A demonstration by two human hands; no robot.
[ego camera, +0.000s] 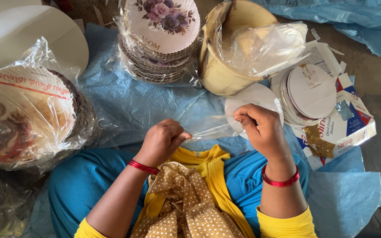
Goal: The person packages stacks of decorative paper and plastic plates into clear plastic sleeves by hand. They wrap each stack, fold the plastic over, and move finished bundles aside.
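**Head view: both hands stretch a clear plastic bag**

Head camera looks straight down, and the left hand (162, 140) is curled tight, thumb and fingers pinching one end of a clear plastic bag (208, 128). The right hand (261, 130) is closed too, fingertips nipping the other end, so the bag runs taut between the two, just above the lap. Under the right hand lies a white round disc (256, 97), resting on the blue plastic sheet (124, 101) that covers the floor.

Now the containers. At the sheet's far edge stands a yellow bucket (219, 72), with crumpled clear plastic film (261, 46) spilling out over its rim; what lies deeper inside cannot be told. Left of it, a stack of flower-printed paper plates (162, 35) sits wrapped in clear plastic. At the sheet's left edge, a bigger bagged stack of patterned plates (23, 117) leans, with plain white discs (31, 37) behind it. Over on the right edge, loose round discs (309, 92) are piled on a flattened printed carton (340, 132).
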